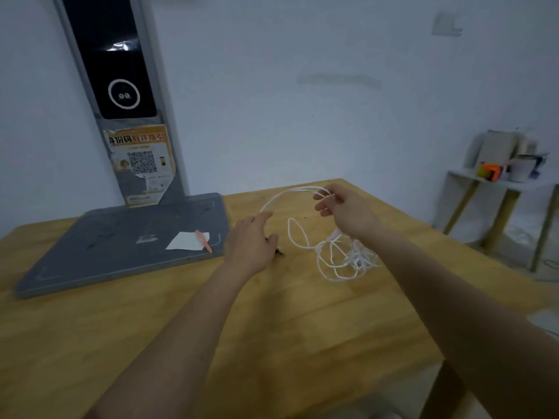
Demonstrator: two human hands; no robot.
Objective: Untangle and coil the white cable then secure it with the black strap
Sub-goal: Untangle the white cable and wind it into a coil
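Observation:
The white cable [334, 258] lies partly tangled on the wooden table [302, 313], with a knotted bunch at its right end. One strand arcs up from my left hand [251, 240] to my right hand [344, 207]. My right hand pinches that strand above the table. Fingers of my left hand touch the strand's lower end, and the hand seems closed on it. A small black piece, probably the black strap [279, 252], peeks out just under my left hand; most of it is hidden.
A grey flat base [121, 237] with an upright kiosk post [121, 86] stands at the table's back left, carrying a white paper [187, 241] and an orange pen [203, 241]. A low shelf [499, 182] with boxes stands by the wall at right.

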